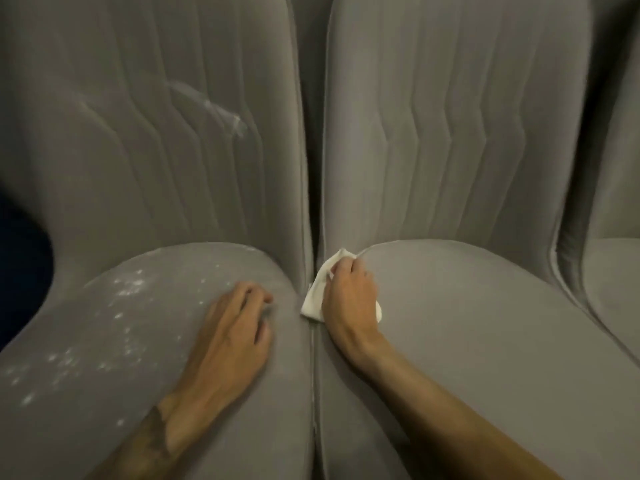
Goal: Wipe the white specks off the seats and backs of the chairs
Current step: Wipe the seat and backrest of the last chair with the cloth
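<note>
Two grey upholstered chairs stand side by side. White specks [128,289] are scattered over the left chair's seat [104,393], and a white smear [221,112] marks its back [104,140]. My left hand [228,337] rests flat on the right part of that seat, fingers slightly bent. My right hand [349,299] grips a white cloth [313,299] and presses it on the left rear corner of the right chair's seat [467,341], by the gap between the chairs. The right chair's back [450,133] shows no specks.
A narrow gap [313,375] runs between the two seats. A third grey chair [613,271] shows at the right edge. A dark opening [24,265] lies at the left edge beside the left chair.
</note>
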Motion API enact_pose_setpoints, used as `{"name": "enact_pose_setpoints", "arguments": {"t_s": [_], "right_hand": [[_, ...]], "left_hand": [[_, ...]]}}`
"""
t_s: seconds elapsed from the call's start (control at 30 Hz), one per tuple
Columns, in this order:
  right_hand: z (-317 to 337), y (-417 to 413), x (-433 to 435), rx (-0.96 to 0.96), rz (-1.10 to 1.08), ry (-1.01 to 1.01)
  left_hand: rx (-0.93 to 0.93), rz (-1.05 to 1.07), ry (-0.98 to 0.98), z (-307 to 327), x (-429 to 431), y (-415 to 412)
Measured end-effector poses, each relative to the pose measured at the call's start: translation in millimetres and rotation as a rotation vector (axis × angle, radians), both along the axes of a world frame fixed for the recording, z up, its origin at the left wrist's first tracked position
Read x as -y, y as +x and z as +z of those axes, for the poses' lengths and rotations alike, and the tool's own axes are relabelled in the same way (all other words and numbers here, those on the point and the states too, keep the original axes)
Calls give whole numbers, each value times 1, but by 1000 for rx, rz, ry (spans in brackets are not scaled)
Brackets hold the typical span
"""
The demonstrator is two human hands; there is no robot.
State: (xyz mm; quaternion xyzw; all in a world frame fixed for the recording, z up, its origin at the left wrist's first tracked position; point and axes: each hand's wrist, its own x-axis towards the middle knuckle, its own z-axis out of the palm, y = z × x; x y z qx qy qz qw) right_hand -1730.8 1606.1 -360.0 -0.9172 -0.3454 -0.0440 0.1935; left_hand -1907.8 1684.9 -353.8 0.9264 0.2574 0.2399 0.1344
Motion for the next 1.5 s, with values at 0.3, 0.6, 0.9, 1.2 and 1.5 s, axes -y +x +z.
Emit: {"name": "enact_pose_setpoints", "arguments": {"t_s": [0.3,0.6,0.9,1.2,1.5], "right_hand": [[9,-65,-38,-59,523,223],[7,-53,-49,183,434,-16],[3,-53,-50,289,364,-30],[4,-83,-66,332,102,-160],[8,-105,-92,126,-175,-136]], "left_hand": [[-135,305,72,5,-26,-90],[-280,523,200,14,-56,-164],[-277,510,116,16,-123,-200],[-182,244,-65,-4,-229,-213],[56,103,-134,-33,-282,-200]]}}
